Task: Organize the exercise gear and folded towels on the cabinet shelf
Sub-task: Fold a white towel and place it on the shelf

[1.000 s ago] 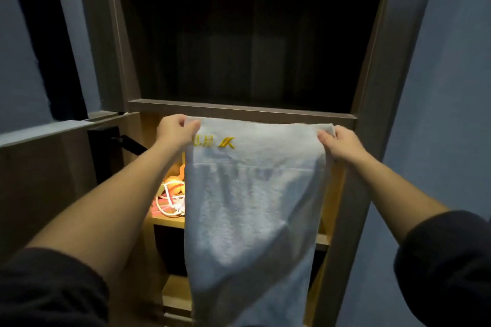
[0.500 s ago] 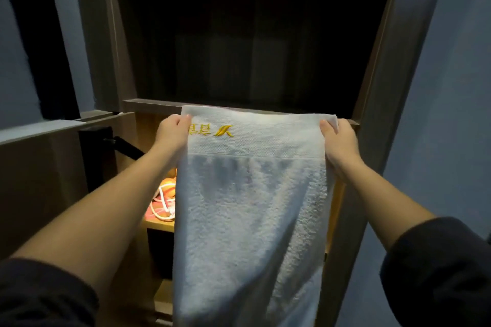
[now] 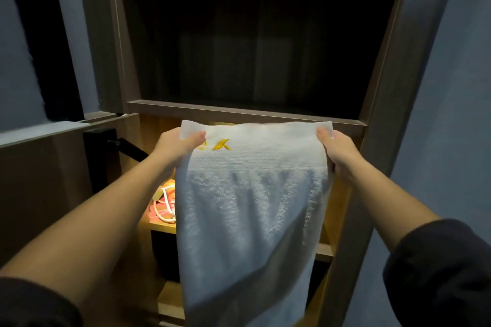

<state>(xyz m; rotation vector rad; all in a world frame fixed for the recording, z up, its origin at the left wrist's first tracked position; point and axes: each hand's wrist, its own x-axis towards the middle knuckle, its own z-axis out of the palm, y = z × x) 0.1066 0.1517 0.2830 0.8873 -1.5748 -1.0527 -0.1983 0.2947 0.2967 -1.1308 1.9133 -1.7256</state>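
Grip: your left hand (image 3: 178,145) and right hand (image 3: 337,150) each pinch one top corner of the one white terry towel with yellow embroidery (image 3: 249,207) | Towel: hangs spread between your two hands, before the lit wooden cabinet shelf (image 3: 162,227) | Shelf: one orange-pink bundle with white cord (image 3: 164,204) lies at its left.

The towel (image 3: 249,207) hangs before the cabinet shelf (image 3: 161,226), where exercise gear (image 3: 164,206) lies left.
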